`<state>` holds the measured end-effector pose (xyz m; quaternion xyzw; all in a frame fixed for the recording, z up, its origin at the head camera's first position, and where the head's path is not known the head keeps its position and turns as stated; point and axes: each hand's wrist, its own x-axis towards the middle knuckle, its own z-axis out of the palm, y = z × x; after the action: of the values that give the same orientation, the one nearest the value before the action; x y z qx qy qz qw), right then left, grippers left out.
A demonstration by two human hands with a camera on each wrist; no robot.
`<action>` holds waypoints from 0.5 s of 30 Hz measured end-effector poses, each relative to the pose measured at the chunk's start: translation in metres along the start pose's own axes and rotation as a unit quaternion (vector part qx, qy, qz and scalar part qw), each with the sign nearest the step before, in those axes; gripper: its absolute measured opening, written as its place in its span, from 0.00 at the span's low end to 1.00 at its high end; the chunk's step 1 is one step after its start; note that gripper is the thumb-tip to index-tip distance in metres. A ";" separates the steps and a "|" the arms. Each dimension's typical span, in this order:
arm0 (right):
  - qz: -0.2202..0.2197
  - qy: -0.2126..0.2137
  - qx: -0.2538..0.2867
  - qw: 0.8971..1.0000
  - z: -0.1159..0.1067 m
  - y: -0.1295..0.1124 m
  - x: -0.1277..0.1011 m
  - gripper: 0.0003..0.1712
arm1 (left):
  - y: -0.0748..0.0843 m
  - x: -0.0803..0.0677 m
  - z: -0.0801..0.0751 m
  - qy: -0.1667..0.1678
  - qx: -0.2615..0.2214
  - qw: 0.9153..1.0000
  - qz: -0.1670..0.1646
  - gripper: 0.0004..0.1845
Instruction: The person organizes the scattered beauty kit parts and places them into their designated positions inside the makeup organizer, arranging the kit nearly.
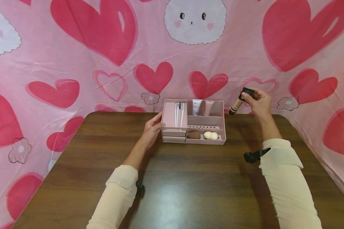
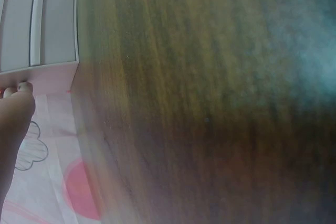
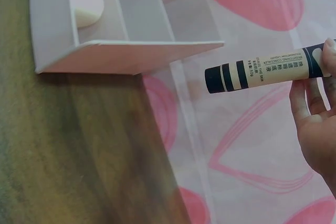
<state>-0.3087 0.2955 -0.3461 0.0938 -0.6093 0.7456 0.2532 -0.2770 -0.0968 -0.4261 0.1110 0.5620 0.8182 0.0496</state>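
My right hand (image 1: pixel 259 101) pinches a beige concealer tube (image 3: pixel 273 69) by its black cap. The tube is tilted in the air to the right of a pink makeup organizer (image 1: pixel 222 138), apart from it. My left hand (image 1: pixel 152 130) rests against the organizer's left side, its thumb at the upper edge. In the left wrist view, its fingertips touch the side wall next to the drawers (image 2: pixel 58 22). Makeup brushes (image 1: pixel 179 114) lie on the organizer's top left. A white tube (image 1: pixel 196 106) and a pink tube (image 1: pixel 208 108) stand in the rear compartment.
A brown makeup sponge (image 1: pixel 193 135) and a cream one (image 1: pixel 210 135) sit in the organizer's front compartments. The organizer stands near the back edge of the dark wooden table (image 1: pixel 175 178). Behind it hangs a pink cloth (image 1: pixel 183 54) with hearts.
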 end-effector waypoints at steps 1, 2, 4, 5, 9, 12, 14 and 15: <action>-0.003 -0.003 0.005 1.000 0.001 -0.001 0.001 0.19 | 0.000 0.000 0.000 -0.001 -0.001 1.000 0.001 0.36; -0.008 -0.006 0.010 1.000 0.003 -0.003 0.001 0.18 | 0.000 0.000 0.000 -0.002 -0.001 1.000 0.001 0.36; -0.015 -0.019 0.020 1.000 0.007 -0.006 0.002 0.17 | -0.001 0.000 -0.001 -0.005 -0.001 1.000 0.002 0.36; -0.018 -0.025 0.018 0.999 0.009 -0.007 0.003 0.16 | -0.001 0.001 -0.002 -0.005 -0.001 1.000 0.002 0.36; -0.028 -0.047 0.019 0.998 0.017 -0.011 0.004 0.17 | -0.002 0.002 -0.003 -0.008 0.004 1.000 0.003 0.36; -0.033 -0.058 0.015 0.998 0.024 -0.009 0.003 0.19 | -0.002 0.001 -0.003 -0.007 0.005 1.000 0.003 0.36; -0.032 -0.064 0.019 0.997 0.027 -0.007 0.003 0.20 | -0.002 0.001 -0.002 -0.005 0.005 1.000 0.003 0.36; -0.029 -0.067 0.020 0.997 0.029 -0.007 0.003 0.20 | -0.002 0.001 -0.002 -0.005 0.004 1.000 0.003 0.36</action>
<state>-0.3125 0.2697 -0.3324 0.1666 -0.6064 0.7422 0.2317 -0.2781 -0.0977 -0.4287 0.1170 0.5647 0.8155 0.0490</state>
